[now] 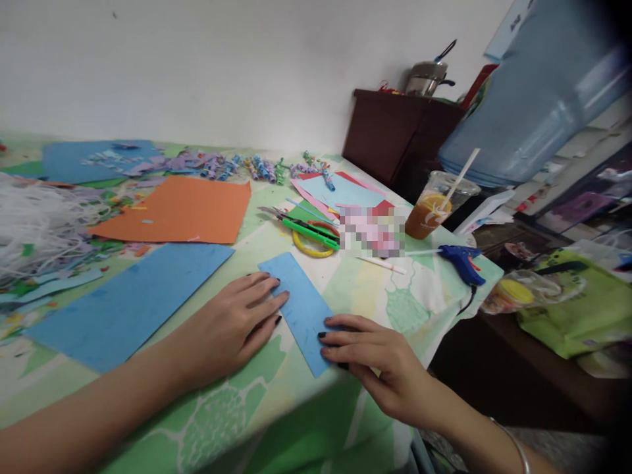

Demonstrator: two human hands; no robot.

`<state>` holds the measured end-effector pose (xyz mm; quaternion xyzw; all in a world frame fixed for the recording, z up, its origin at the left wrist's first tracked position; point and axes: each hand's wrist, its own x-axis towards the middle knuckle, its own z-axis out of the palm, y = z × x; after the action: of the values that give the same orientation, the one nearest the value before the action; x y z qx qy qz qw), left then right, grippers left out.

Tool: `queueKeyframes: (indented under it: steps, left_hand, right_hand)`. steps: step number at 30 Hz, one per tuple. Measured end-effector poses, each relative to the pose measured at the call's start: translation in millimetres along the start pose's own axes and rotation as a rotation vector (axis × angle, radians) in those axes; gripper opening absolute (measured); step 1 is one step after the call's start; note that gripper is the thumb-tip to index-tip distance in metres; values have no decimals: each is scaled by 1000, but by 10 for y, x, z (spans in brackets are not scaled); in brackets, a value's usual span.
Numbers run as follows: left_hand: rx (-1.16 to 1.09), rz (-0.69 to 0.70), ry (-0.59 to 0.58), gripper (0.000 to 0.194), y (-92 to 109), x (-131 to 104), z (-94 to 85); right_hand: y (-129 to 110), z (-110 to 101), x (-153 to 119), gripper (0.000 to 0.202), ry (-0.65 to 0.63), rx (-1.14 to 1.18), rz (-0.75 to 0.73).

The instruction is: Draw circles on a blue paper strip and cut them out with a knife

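Left hand (241,319) and right hand (378,355), fingers loosely spread, are resting on a flat blue strip (303,299). Left of them, a blue sheet (143,299) is lying untouched.

the right hand (382,359) partly hides the blue strip (303,309); pixelation masks a pinkish item (371,232).

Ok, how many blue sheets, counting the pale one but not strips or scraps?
4: narrow sheet under the left hand and right hand, near-left sheet by the left forearm, back-left sheet, pale sheet beyond the green cutter. Scraps may hide more.
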<state>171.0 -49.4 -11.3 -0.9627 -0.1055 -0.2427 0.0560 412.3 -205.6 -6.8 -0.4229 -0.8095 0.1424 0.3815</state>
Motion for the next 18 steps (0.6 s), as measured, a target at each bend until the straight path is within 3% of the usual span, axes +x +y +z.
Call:
queueKeyframes:
  steps: [3,4,7,11,14,18]
  left_hand:
    - [-3,1,6,40,-7,-4,8]
    - [-5,1,8,40,-8,-5,9]
    - [-13,0,15,40,-11,-6,6]
    - [-28,-16,19,39,-16,-4,5]
    - [-43,-31,14,39,-22,-9,21]
    - [-62,-59,9,38,-21,-25,46]
  right_hand:
    - [54,-131,73,36,-6,10,43]
    - [107,-193,126,35,50,-42,59]
    - [370,-371,369,24,206,-498,189]
    - [769,-416,717,27,-26,-924,467]
    - [918,-337,819,21,-116,-965,492]
    - [900,-304,769,23,-141,-920,482]
